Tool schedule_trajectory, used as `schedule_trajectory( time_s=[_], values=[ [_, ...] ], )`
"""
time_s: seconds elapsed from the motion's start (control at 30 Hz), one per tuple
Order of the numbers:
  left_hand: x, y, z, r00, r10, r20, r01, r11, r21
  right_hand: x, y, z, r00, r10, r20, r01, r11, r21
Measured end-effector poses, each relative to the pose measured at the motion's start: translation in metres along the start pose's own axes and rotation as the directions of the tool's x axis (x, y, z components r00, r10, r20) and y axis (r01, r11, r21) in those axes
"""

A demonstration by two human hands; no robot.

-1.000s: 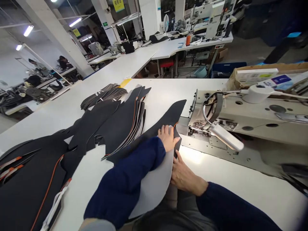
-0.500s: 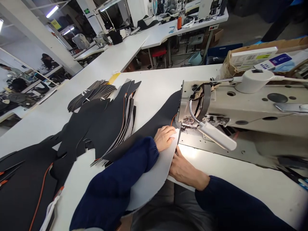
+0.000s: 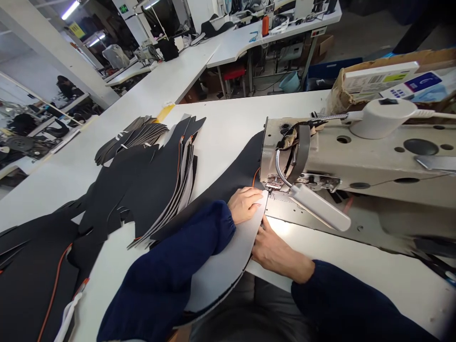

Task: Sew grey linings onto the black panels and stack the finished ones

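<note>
My left fingers (image 3: pixel 247 194) lie gently bent, nearly together, pressing the grey panel (image 3: pixel 223 273); its tip sits by the sewing machine (image 3: pixel 377 159) at two o'clock, its tail overhangs the counter (image 3: pixel 338 266) at seven. My right fingers (image 3: pixel 262 231) curl against its edge at five; whether they pinch, I can't tell.

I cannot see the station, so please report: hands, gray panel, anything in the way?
Left hand on gray panel; right hand at its right edge. Panel's tip close to presser foot. No obstruction seen; black panels stacked to the left.
</note>
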State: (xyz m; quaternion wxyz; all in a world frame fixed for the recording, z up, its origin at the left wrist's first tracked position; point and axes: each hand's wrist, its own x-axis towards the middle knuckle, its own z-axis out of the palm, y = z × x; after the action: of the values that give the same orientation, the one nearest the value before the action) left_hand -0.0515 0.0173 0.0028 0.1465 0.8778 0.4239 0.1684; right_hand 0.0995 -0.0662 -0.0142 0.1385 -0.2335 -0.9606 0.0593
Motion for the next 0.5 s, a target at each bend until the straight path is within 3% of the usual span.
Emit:
schedule_trajectory(
  time_s=[0.3,0.5],
  values=[
    [0.012,0.005,0.004,0.999,0.0,0.042,-0.002,0.998,0.055,-0.006,0.009,-0.004,0.999,0.017,0.033,-0.017,1.0,0.0],
    [0.009,0.023,0.0,0.995,-0.066,0.069,0.054,0.985,0.163,-0.006,0.001,-0.007,0.996,0.054,0.076,-0.046,0.994,-0.102]
  ],
)
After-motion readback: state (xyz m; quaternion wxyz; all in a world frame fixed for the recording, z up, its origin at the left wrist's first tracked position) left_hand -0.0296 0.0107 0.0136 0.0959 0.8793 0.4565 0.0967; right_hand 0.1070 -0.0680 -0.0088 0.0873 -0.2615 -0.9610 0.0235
